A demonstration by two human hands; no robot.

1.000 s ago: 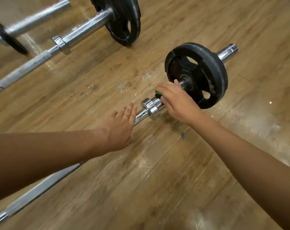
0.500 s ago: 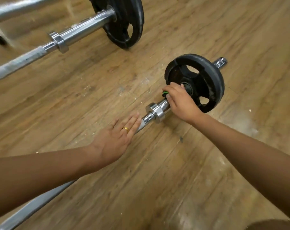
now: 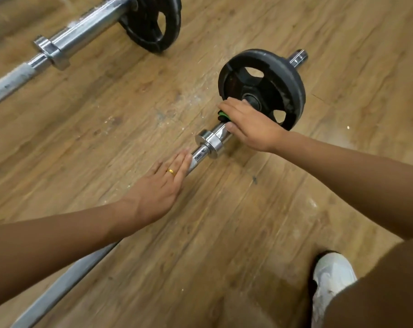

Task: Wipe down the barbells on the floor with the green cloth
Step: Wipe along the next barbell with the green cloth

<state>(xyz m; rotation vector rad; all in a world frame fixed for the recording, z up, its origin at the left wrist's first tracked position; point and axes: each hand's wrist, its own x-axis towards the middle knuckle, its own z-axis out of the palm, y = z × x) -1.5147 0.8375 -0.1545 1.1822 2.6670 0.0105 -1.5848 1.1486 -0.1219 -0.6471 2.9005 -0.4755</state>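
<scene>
- Underfoot, a wooden floor of scuffed brown planks fills the view; two barbells lie on it, well apart.
- The near barbell runs from lower left up toward the right; its black plate stands on edge near the far end, with a short stub of sleeve beyond it.
- The second barbell lies at upper left, roughly parallel; its own plate is partly cut off by the top edge.
- The left forearm reaches in from the left; the left hand lies flat, palm down, fingers straight and together, fingertips touching the near bar's shaft just short of the chrome collar; it holds nothing.
- The right arm comes in from the right; the right hand arches over the sleeve between collar and plate, fingers curled, thumb against the chrome; it grips the green cloth against the sleeve.
- A white shoe sits at lower right, beside a brown-clad leg.
- The cloth shows only as a small bunch under the fingers, just beside the plate's hub.
- A gold ring sits on one left finger.
</scene>
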